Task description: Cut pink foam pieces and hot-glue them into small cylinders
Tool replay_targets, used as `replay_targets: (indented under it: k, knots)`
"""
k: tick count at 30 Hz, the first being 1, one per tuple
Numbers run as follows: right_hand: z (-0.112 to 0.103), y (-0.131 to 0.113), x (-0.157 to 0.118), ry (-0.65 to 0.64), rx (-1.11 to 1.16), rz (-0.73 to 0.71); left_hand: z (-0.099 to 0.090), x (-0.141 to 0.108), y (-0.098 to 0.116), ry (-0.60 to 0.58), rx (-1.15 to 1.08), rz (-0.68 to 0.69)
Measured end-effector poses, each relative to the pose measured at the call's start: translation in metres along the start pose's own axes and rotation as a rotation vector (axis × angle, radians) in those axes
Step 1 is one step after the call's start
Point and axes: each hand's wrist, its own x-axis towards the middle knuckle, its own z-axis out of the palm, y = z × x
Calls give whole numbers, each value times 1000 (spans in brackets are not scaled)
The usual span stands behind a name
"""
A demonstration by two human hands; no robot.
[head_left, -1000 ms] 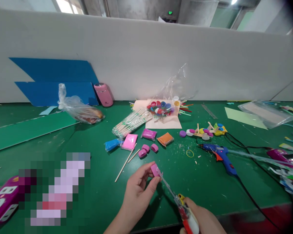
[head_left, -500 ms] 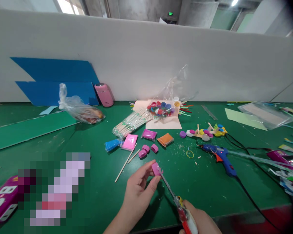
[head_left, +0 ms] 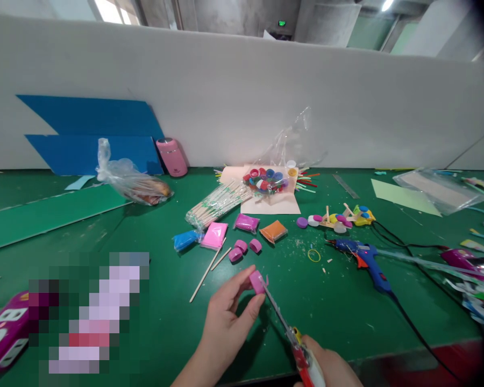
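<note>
Between the fingertips and thumb of my left hand [head_left: 232, 317] is a pink bottle cap [head_left: 256, 281], tilted on its side above the table. My right hand [head_left: 326, 360] grips scissors [head_left: 284, 318] by their red and white handles. The long metal blades reach up to the cap's right edge and touch it. A thin pink strip [head_left: 267, 279] curls off the rim there. Just beyond my left hand several similar pink caps [head_left: 241, 247] lie together, beside two thin wooden sticks [head_left: 207, 271].
A blue glue gun [head_left: 365, 258] with a trailing cord lies at the right, near a colourful cap-and-stick model [head_left: 339, 217]. Clay packets [head_left: 213, 235], bagged sticks [head_left: 218, 204] and bagged caps [head_left: 266, 180] lie farther back. A purple power strip [head_left: 10, 325] is at left.
The cap has turned slightly in my left fingers and the pink strip sticks out differently. Both hands stay in almost the same place.
</note>
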Motion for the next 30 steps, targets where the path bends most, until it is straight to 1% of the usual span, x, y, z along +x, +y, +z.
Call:
replay_targets:
  k: [2,5,7,9,13,17,20,25,27,30]
  knots:
    - [-1,-1,1,7,-4,26,-1,2,4,-14,-30,-52]
    - [0,0,3,15,-43,22,-2,5,9,-48,-70,-151]
    - [2,2,5,8,-62,10,-3,7,11,-57,-54,-178]
    - [5,5,5,1,-69,-7,-3,7,11,-46,-12,-161]
    - [7,7,5,15,-89,-31,-3,3,5,-16,56,-55]
    - [7,4,5,14,-77,-15,-2,1,0,-11,83,26]
    - [8,4,7,-10,-68,-2,-1,0,-1,-11,64,27]
    - [10,5,9,-10,-111,17,0,1,-2,-19,37,-22]
    - [10,6,9,-12,-85,14,0,2,-3,-29,47,-26]
    - [9,9,8,12,8,0,-1,4,-3,-43,80,14]
